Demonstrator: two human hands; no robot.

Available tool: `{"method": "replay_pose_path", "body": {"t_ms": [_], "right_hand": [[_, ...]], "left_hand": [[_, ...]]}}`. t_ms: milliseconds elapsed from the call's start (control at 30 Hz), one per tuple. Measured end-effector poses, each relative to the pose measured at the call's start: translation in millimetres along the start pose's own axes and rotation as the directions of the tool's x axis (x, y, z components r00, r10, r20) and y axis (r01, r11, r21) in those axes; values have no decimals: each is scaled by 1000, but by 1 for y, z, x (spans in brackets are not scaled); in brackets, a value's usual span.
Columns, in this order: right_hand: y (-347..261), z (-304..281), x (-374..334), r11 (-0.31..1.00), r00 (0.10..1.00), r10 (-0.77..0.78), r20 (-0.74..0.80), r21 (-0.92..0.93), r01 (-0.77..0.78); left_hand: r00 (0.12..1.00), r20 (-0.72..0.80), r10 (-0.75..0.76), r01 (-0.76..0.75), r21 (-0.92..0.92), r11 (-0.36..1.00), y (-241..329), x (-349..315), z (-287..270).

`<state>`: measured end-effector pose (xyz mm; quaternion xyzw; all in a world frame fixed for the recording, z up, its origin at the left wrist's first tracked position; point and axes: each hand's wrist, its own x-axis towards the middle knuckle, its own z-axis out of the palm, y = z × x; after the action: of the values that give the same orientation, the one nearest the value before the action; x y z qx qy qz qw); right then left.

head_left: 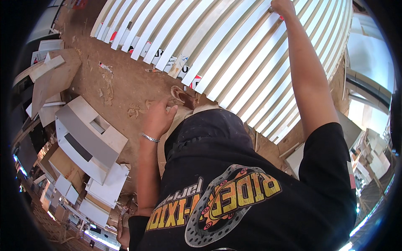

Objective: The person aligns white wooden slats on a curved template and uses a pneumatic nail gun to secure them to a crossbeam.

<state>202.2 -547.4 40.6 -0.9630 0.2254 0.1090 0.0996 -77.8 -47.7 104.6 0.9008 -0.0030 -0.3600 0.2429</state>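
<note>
Long white strips or panels with pale edges [234, 46] stand side by side in a slatted row in front of me. My right hand [283, 7] reaches to the far part of this row at the top edge of the picture. Its fingers are closed, and a small red bit shows just below them; what they grip is cut off and too small to name. My left hand [161, 118], with a silver bracelet at the wrist, hangs beside my left thigh. Its thumb and fingers are apart, and nothing is in it.
A brown dirt floor [90, 67] with paper scraps lies to the left. White and grey cut panels [90, 138] are piled there, with brown boards [54, 79] farther off. Printed packaging [167, 62] lies under the strips' near ends. More boards [295, 159] are at the right.
</note>
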Motion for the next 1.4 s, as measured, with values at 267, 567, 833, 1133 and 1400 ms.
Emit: {"method": "replay_pose_path", "body": {"t_ms": [267,567,833,1133,1400], "right_hand": [[14,40,-7,982,995,-100,-30,-164,94],[-44,59,-144,988,990,17,-142,153,5],[-79,96,-235,989,987,26,-161,150,-2],[-97,95,-294,970,989,76,-128,239,-44],[-97,96,-318,955,999,46,6,293,-45]], "left_hand": [[994,-15,105,-106,-25,994,1,3,13],[980,38,194,-190,-86,978,1,8,4],[920,134,369,-365,-59,929,-41,12,-3],[883,172,437,-431,-70,899,-63,20,-3],[829,453,329,172,-765,621,-24,66,61]]}}
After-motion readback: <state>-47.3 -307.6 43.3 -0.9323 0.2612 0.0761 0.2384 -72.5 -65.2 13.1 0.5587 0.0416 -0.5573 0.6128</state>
